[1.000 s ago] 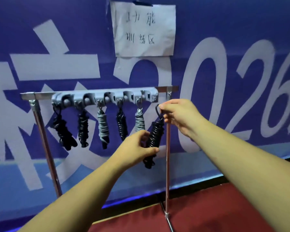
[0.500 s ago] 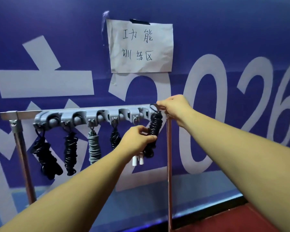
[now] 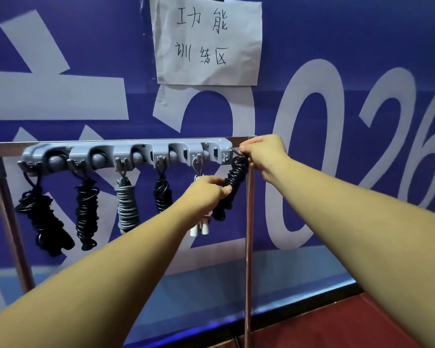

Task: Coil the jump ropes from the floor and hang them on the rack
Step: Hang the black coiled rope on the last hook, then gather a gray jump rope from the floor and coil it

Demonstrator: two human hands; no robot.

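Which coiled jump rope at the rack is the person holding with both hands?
The black rope at the rack's right end: the left hand grips its middle, and the right hand pinches its top loop.

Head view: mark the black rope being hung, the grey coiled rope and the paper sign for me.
black rope [image 3: 235, 177]: head view, on its upper coils.
grey coiled rope [image 3: 127, 207]: head view, middle of its wound bundle.
paper sign [image 3: 209, 43]: head view, centre of the sheet.
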